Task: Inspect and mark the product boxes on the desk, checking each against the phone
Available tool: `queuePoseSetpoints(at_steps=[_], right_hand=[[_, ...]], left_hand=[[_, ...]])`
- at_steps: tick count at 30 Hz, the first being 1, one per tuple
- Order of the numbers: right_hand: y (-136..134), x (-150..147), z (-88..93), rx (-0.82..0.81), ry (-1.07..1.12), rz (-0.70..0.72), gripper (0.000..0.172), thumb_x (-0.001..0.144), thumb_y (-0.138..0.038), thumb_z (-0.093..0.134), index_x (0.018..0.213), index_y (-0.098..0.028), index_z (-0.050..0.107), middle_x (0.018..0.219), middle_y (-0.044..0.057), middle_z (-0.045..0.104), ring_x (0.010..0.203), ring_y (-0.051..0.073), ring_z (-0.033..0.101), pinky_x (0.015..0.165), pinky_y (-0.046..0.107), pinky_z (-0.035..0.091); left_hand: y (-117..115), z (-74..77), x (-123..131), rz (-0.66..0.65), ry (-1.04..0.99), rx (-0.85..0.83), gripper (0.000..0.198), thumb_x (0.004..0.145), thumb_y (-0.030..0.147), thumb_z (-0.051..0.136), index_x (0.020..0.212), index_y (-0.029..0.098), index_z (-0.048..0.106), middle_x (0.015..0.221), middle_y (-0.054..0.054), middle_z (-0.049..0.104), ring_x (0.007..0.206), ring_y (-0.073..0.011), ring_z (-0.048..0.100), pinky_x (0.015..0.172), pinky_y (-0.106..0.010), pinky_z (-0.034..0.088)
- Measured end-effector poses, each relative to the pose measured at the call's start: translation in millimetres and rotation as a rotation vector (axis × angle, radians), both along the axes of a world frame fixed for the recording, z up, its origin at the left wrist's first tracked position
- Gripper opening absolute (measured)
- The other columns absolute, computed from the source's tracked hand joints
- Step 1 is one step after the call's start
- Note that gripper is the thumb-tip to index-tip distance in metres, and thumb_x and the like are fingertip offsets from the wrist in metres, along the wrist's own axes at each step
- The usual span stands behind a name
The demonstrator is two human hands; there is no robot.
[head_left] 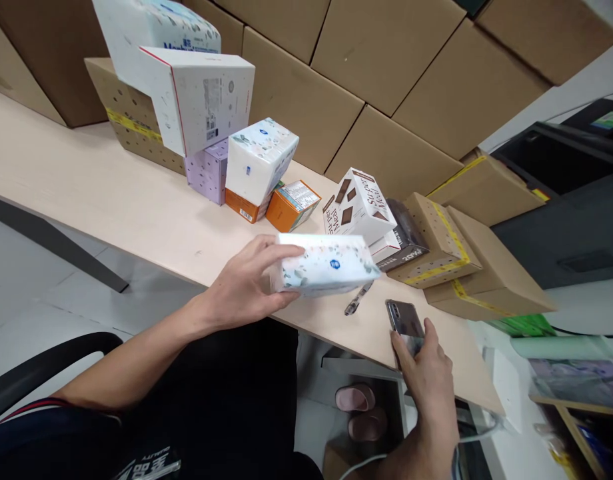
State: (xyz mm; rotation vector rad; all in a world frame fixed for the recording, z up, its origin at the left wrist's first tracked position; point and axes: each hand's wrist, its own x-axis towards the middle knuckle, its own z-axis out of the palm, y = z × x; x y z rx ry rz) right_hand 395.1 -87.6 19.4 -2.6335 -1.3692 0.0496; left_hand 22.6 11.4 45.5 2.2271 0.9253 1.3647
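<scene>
My left hand point(251, 283) grips one end of a white soft pack of tissues point(319, 263) printed with pale leaves and a blue logo. The thumb lies on top, and the pack is held over the front part of the table. At the right, my right hand point(429, 373) has its thumb and fingers on either side of the near end of a dark smartphone point(405, 319). The phone lies back side up, its camera lenses showing at the far corner. Between the two hands a pen point(359, 298) rests on the tabletop, partly hidden by the tissue pack.
Behind the pack stand another tissue pack point(261, 160), orange boxes point(292, 203), a purple box point(206, 172) and a white-and-brown box point(359, 207). A white box point(206, 100) is stacked at the left. Taped cartons point(436, 243) stand right; large cartons point(296, 93) line the back.
</scene>
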Motion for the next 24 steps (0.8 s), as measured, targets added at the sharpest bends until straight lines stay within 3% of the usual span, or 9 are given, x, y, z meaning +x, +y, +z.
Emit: queuePoseSetpoints(at_steps=[4,7,10,14,19,22,24], right_hand=[[-2.4,2.5,-3.8,-0.030,-0.003,0.008,0.090,0.090,-0.070,0.041,0.160,-0.013,0.037,0.145,0.028,0.060,0.132,0.049,0.056,0.105,0.062,0.046],[-3.1,2.3,-6.0,-0.033,-0.015,0.018,0.085,0.092,-0.068,0.040,0.158,-0.014,0.039,0.145,0.027,0.061,0.132,0.047,0.057,0.106,0.062,0.046],[-4.0,1.6,-7.6,-0.014,-0.020,0.022,0.085,0.092,-0.069,0.039,0.157,-0.014,0.042,0.147,0.026,0.060,0.134,0.048,0.055,0.107,0.063,0.044],[-5.4,-6.2,-1.6,0.131,-0.076,0.072,0.089,0.093,-0.073,0.034,0.153,-0.008,0.047,0.148,0.030,0.057,0.136,0.048,0.053,0.111,0.065,0.041],[10.5,-41.9,24.1,0.386,-0.052,0.296,0.086,0.097,-0.072,0.035,0.152,-0.007,0.047,0.146,0.029,0.058,0.138,0.043,0.052,0.114,0.061,0.040],[40.7,-67.8,40.6,0.491,-0.038,0.404,0.081,0.098,-0.069,0.041,0.155,-0.011,0.043,0.148,0.026,0.057,0.140,0.038,0.050,0.116,0.058,0.040],[68.8,-81.4,50.5,0.524,-0.047,0.450,0.082,0.099,-0.067,0.042,0.158,-0.010,0.038,0.151,0.027,0.053,0.143,0.038,0.047,0.117,0.058,0.039]], left_hand=[[12.0,24.1,1.0,0.330,0.040,0.255,0.056,0.087,0.034,0.080,0.137,0.028,0.055,0.119,-0.010,0.056,0.112,-0.0267,0.059,0.089,-0.040,0.059],[37.7,40.5,12.6,0.537,0.132,0.273,0.058,0.087,0.040,0.080,0.138,0.030,0.055,0.131,-0.012,0.050,0.121,-0.0329,0.056,0.096,-0.048,0.056],[65.9,53.8,27.4,0.571,0.235,0.141,0.061,0.087,0.040,0.080,0.142,0.031,0.053,0.139,-0.013,0.047,0.128,-0.0397,0.053,0.102,-0.057,0.049],[89.1,61.6,39.8,0.532,0.276,0.008,0.060,0.095,0.044,0.074,0.146,0.023,0.049,0.147,-0.015,0.045,0.142,-0.0413,0.042,0.117,-0.062,0.033],[84.2,51.5,39.6,0.442,0.150,0.055,0.078,0.087,0.050,0.081,0.152,0.026,0.045,0.158,-0.017,0.038,0.147,-0.0492,0.031,0.118,-0.065,0.025],[63.3,32.3,39.1,0.371,0.168,0.084,0.064,0.091,0.053,0.072,0.147,0.029,0.053,0.155,-0.017,0.042,0.138,-0.0489,0.041,0.111,-0.064,0.031],[48.7,13.8,40.3,0.342,0.235,0.154,0.046,0.096,0.047,0.065,0.138,0.028,0.062,0.144,-0.017,0.052,0.122,-0.0413,0.053,0.102,-0.060,0.040]])
